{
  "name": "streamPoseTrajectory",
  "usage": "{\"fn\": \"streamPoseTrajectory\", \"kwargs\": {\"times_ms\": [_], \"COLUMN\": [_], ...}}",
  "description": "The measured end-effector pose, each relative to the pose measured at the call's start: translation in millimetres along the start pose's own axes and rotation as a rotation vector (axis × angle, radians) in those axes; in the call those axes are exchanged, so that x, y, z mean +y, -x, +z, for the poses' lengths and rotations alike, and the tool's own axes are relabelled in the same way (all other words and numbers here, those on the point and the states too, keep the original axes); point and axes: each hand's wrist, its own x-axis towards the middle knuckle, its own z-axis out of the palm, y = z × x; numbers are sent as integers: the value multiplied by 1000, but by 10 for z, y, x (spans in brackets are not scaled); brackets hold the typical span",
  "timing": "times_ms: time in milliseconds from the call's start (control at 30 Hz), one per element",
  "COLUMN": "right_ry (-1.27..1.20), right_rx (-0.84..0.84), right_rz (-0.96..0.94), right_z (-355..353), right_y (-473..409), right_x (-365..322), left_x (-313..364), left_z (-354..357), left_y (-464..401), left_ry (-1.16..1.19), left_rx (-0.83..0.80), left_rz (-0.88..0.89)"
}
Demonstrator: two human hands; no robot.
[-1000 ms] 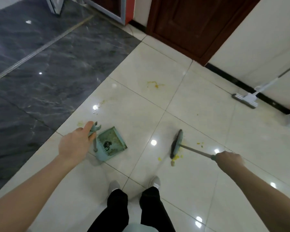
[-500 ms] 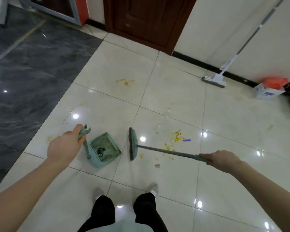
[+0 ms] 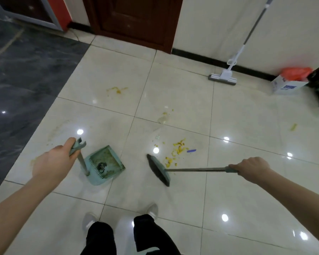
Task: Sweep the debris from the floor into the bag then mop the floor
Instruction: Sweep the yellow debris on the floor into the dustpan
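Shiny tiles [image 3: 173, 85] are slick, so with my left hand [image 3: 52, 162] gripping the dustpan [image 3: 105, 163] and right hand [image 3: 250, 169] gripping the broom [image 3: 159, 171], crumbs [image 3: 177, 150] might skid past.

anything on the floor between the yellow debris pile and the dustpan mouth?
Only the broom head: it sits on the tile between the yellow debris and the dustpan, scraps on its far side. The dustpan's open edge faces that way, and the tile between broom and pan shows nothing else.
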Motion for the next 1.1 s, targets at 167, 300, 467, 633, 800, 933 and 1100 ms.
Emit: {"fn": "streamPoseTrajectory", "kwargs": {"times_ms": [167, 300, 467, 633, 800, 933, 1100], "right_ry": [-35, -18, -176, -443, -737, -774, -726], "right_rx": [51, 88, 94, 73, 102, 106, 27], "right_rz": [123, 87, 99, 124, 117, 118, 216], "right_z": [24, -202, -546, -1157, -2042, -2628, -2792], "right_y": [-268, -424, -402, -601, -1406, -2131, -2414], "right_x": [444, 646, 815, 402, -236, -710, -823], "left_x": [330, 449, 421, 285, 70, -120, -214], "left_z": [-84, -107, -89, -106, -136, -123, -50], "left_y": [-299, -602, -1119, -1678, -2154, -2474, -2800], "left_ry": [14, 25, -6, -9, 42, 41, 49], "left_rx": [-1, 23, 67, 36, -3, 17, 16], "left_rz": [25, 36, 90, 120, 114, 132, 201]}}
